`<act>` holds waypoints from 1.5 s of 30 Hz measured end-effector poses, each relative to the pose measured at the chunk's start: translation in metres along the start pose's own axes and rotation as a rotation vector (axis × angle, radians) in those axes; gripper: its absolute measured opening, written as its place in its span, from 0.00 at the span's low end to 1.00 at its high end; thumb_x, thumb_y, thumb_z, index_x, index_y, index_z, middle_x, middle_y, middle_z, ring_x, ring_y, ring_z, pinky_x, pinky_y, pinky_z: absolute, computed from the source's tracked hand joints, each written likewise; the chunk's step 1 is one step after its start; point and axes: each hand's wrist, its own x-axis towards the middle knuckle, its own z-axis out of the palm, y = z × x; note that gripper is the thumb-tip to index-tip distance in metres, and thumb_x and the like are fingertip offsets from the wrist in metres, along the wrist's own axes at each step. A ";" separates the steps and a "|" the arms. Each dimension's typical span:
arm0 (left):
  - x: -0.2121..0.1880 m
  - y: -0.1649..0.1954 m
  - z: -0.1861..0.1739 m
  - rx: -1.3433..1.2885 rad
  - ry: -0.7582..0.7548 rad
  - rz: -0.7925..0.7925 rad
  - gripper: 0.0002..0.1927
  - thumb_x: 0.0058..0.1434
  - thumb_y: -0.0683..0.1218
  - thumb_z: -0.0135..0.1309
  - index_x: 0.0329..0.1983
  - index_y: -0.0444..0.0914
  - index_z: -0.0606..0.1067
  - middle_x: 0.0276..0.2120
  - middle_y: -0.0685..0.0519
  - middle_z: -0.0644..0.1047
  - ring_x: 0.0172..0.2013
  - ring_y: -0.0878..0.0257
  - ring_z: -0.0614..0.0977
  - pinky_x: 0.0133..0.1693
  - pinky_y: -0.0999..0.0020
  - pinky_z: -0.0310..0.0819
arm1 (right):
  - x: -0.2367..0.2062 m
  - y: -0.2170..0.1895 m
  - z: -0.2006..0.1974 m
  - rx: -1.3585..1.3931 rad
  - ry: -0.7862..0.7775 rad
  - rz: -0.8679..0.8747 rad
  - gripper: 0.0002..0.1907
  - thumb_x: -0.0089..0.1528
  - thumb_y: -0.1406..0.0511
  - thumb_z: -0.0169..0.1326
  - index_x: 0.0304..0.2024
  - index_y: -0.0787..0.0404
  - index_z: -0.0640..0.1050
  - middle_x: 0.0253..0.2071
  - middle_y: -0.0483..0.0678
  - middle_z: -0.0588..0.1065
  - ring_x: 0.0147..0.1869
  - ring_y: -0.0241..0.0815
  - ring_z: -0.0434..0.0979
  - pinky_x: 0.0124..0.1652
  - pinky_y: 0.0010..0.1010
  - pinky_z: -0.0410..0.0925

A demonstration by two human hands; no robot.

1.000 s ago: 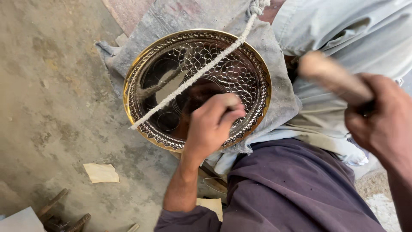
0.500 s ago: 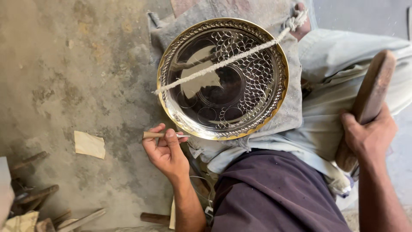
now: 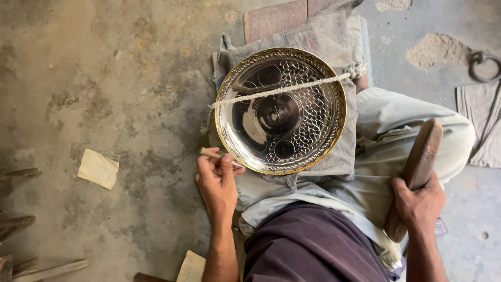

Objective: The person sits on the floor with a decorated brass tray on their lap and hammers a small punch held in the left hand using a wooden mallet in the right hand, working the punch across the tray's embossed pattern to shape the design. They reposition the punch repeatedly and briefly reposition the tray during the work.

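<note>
A round shiny metal tray [image 3: 323,89] with a gold rim and an engraved scale pattern lies on grey cloth [image 3: 344,151] over my lap. A pale rope [image 3: 284,90] stretches across its upper half. My left hand [image 3: 219,183] is at the tray's lower left edge, pinching a thin pale stick-like tool [image 3: 211,153]. My right hand [image 3: 417,203] grips a long brown wooden mallet [image 3: 420,162], held over my right knee, away from the tray.
A concrete floor surrounds me. A tan paper scrap [image 3: 97,168] lies at left, wood and metal tools [image 3: 21,250] at the lower left. A metal ring [image 3: 482,65] and folded cloth [image 3: 482,125] sit at right, a red brick [image 3: 276,18] above the tray.
My left hand has come off the tray's centre to its lower left edge and now holds the thin tool. My right hand has lowered the mallet to my knee.
</note>
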 end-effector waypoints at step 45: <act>0.052 -0.067 0.089 0.314 -0.103 0.192 0.16 0.69 0.47 0.58 0.47 0.30 0.68 0.37 0.45 0.78 0.35 0.57 0.84 0.34 0.65 0.80 | 0.093 -0.295 0.049 -0.832 -0.138 -1.456 0.20 0.68 0.60 0.51 0.62 0.50 0.74 0.37 0.42 0.74 0.36 0.37 0.75 0.39 0.34 0.68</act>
